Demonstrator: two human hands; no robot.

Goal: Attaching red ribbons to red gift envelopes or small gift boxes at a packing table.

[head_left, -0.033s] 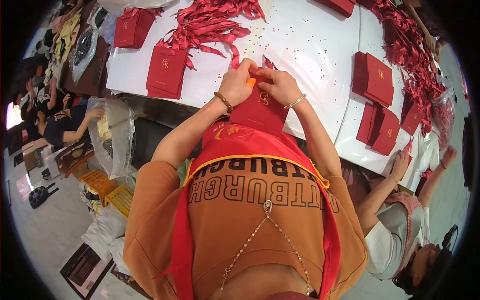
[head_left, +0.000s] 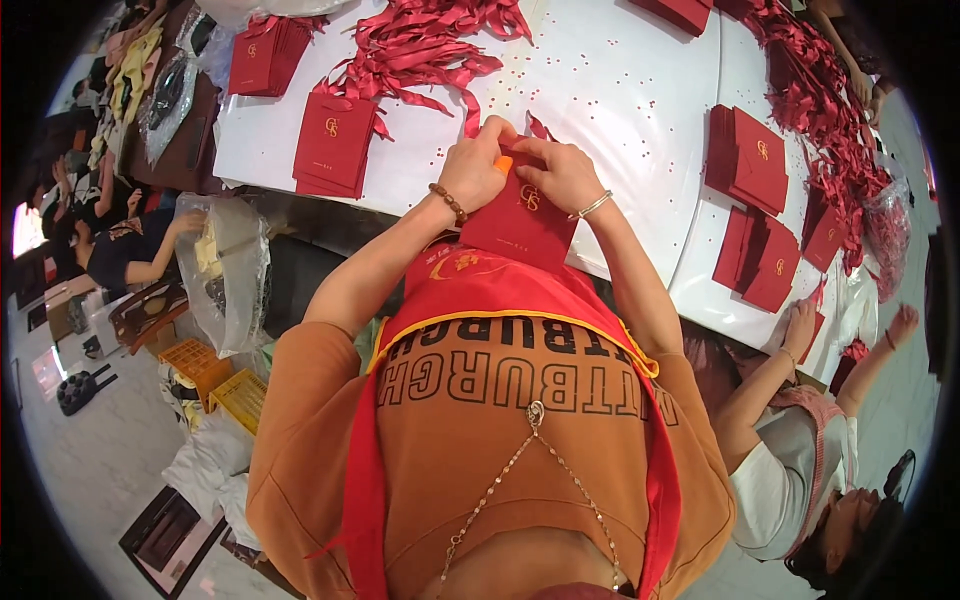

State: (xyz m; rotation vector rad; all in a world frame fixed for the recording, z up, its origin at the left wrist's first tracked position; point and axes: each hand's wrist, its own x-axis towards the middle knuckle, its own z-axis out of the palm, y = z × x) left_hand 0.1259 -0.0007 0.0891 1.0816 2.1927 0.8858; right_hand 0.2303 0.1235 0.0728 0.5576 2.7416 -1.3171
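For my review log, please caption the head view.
Left hand and right hand hold a red bag at a white table bearing red ribbons.

A workshop is suggested: on the table (head_left: 640, 205), bags (head_left: 333, 148) are stacked and ribbons (head_left: 425, 55) heaped; a co-worker (head_left: 795, 465) is seen at its right, crates (head_left: 198, 368) to its left.

Gold lettering (head_left: 529, 197) on red bags (head_left: 518, 225), red apron (head_left: 500, 290), black capitals (head_left: 460, 380) on shirt (head_left: 440, 450)

The bag (head_left: 515, 225) is red with gold print, the table (head_left: 655, 190) white.
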